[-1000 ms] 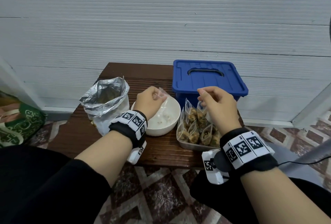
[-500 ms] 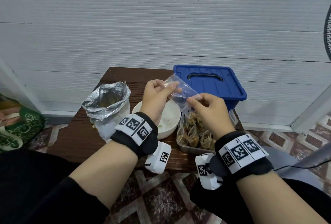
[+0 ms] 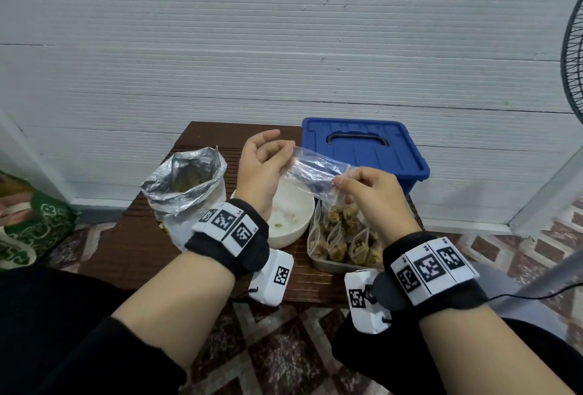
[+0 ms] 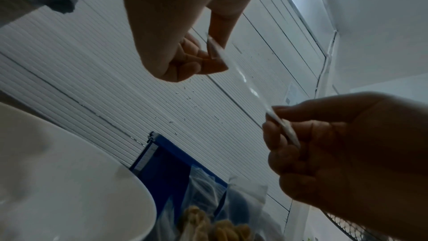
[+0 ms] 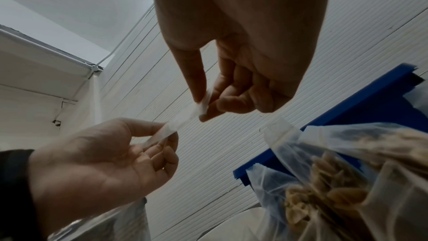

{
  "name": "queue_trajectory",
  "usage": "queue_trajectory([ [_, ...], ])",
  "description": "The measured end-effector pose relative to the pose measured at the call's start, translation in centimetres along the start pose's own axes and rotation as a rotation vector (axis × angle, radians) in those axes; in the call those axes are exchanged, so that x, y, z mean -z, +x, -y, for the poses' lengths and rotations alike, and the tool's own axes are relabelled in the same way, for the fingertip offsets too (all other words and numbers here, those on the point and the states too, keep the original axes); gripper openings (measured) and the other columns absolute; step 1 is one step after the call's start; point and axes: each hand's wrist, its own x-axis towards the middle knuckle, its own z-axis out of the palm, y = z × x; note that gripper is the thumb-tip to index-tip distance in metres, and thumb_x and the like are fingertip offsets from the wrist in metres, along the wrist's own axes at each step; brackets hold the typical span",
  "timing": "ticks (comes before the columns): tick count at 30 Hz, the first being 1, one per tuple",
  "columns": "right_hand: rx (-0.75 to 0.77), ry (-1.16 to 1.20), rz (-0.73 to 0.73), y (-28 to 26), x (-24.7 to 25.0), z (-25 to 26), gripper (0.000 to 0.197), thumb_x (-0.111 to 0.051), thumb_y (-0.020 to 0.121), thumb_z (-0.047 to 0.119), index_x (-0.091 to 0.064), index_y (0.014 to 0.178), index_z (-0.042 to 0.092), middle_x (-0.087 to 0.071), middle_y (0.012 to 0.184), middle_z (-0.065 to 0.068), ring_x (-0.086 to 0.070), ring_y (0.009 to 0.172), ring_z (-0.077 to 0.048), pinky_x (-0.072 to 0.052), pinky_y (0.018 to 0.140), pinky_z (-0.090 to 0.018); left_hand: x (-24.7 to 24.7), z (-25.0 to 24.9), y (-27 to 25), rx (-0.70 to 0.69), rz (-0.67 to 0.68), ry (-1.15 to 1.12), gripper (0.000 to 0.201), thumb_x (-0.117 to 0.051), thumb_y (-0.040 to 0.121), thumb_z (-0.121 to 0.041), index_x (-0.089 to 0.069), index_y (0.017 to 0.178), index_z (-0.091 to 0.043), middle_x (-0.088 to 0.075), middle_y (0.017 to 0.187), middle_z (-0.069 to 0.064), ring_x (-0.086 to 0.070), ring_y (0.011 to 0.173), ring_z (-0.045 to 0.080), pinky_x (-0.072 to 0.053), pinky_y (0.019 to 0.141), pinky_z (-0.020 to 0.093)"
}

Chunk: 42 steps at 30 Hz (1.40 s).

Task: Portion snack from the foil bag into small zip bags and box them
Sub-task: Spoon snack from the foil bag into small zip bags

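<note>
An empty, clear, small plastic zip bag (image 3: pixel 317 173) is stretched in the air between both hands, above the table. The left hand (image 3: pixel 263 166) pinches one end of it between thumb and fingertips, and the right hand (image 3: pixel 375 196) pinches the other end the same way, its remaining fingers curled in toward the palm; from the wrist views the bag shows only edge-on, so whether its mouth is sealed cannot be told. Below and between the hands stands a round white bowl (image 3: pixel 298 227), nearly empty. To the left of the left hand sits the crinkled silver foil bag (image 3: pixel 186 180), its top open. Directly under the right hand lies a shallow metal tray (image 3: pixel 328 265) packed with filled small zip bags of brown snack pieces (image 3: pixel 344 237), standing upright. Beyond the right hand, at the far side of the dark brown wooden table (image 3: pixel 126 249), is a blue plastic box (image 3: pixel 362 148) with its handled lid on.
</note>
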Motion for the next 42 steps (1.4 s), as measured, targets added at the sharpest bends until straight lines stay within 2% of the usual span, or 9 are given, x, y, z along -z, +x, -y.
queue_trajectory([
  [3,-0.006,0.004,-0.019,0.0,0.2,-0.1,0.02,-0.065,0.087,0.018,-0.066,0.068,0.01,-0.057,0.059,0.005,-0.054,0.06,-0.009,-0.046,0.067,-0.025,0.0,-0.2,-0.2,-0.02,0.017,0.072,0.029,-0.065,0.089,-0.004,-0.056,0.112,-0.019,-0.068,0.088,-0.007,-0.065,0.08,0.005,-0.05,0.075,0.021],
  [6,0.0,-0.029,-0.014,0.0,0.4,-0.1,0.017,-0.065,0.087,0.017,-0.067,0.071,0.011,-0.06,0.062,0.003,-0.054,0.059,-0.008,-0.046,0.065,-0.023,0.2,0.1,-0.6,-0.178,0.111,0.408,0.046,-0.075,0.082,-0.025,-0.053,0.122,-0.029,-0.061,0.118,-0.014,-0.057,0.106,-0.003,-0.045,0.09,0.019],
  [12,0.032,-0.095,-0.004,0.0,0.7,0.0,0.015,-0.068,0.085,0.021,-0.07,0.071,0.013,-0.062,0.061,0.006,-0.054,0.058,-0.004,-0.047,0.067,-0.026,0.7,0.5,-1.0,-0.581,0.542,1.107,0.098,-0.07,0.049,-0.076,-0.042,0.136,-0.043,-0.042,0.136,-0.023,-0.033,0.132,0.003,-0.019,0.109,0.03],
  [18,0.054,-0.098,0.039,-0.2,0.5,0.3,0.013,-0.068,0.085,0.022,-0.072,0.078,0.011,-0.069,0.071,-0.002,-0.06,0.066,-0.008,-0.049,0.073,-0.031,0.4,1.1,-1.2,-0.584,0.52,1.135,0.076,-0.074,0.057,-0.064,-0.057,0.126,-0.038,-0.05,0.121,-0.024,-0.04,0.124,0.001,-0.021,0.101,0.03],
  [22,-0.013,-0.012,0.039,-0.4,0.6,0.6,0.036,-0.06,0.09,0.036,-0.071,0.076,0.005,-0.063,0.062,0.002,-0.055,0.06,-0.007,-0.048,0.077,-0.034,0.6,1.2,-1.1,-0.533,0.495,1.06,0.071,-0.08,0.055,-0.063,-0.059,0.118,-0.038,-0.058,0.12,-0.023,-0.045,0.118,-0.002,-0.029,0.108,0.043],
  [26,-0.084,0.093,0.041,-0.4,0.7,1.0,0.03,-0.059,0.091,0.034,-0.074,0.081,0.009,-0.067,0.064,0.001,-0.057,0.064,-0.015,-0.05,0.075,-0.039,0.7,0.7,-1.0,-0.508,0.46,0.946,0.068,-0.076,0.055,-0.066,-0.064,0.115,-0.035,-0.061,0.113,-0.022,-0.053,0.114,0.001,-0.041,0.102,0.045],
  [30,-0.023,0.021,0.042,-0.4,0.6,1.2,0.023,-0.065,0.088,0.025,-0.072,0.076,0.007,-0.062,0.055,0.009,-0.054,0.052,0.004,-0.043,0.062,-0.019,0.8,0.1,-1.2,-0.493,0.438,0.9,0.06,-0.087,0.058,-0.049,-0.069,0.112,-0.027,-0.066,0.11,-0.016,-0.056,0.109,0.001,-0.044,0.1,0.037],
  [36,0.035,-0.046,0.005,0.2,-0.3,1.5,0.021,-0.066,0.088,0.022,-0.073,0.071,0.012,-0.069,0.066,0.006,-0.056,0.056,0.007,-0.042,0.067,-0.021,1.4,-0.4,-1.2,-0.465,0.373,0.864,0.046,-0.087,0.06,-0.042,-0.072,0.101,-0.029,-0.069,0.097,-0.015,-0.06,0.097,-0.003,-0.044,0.085,0.011],
  [42,0.107,-0.1,0.017,0.8,-2.0,3.0,0.028,-0.06,0.09,0.018,-0.071,0.064,0.016,-0.068,0.064,0.007,-0.054,0.054,0.009,-0.043,0.069,-0.022,2.8,-1.8,-0.9,-0.424,0.325,0.837,0.049,-0.087,0.062,-0.038,-0.068,0.107,-0.038,-0.066,0.101,-0.019,-0.056,0.101,-0.009,-0.04,0.086,0.005],
])
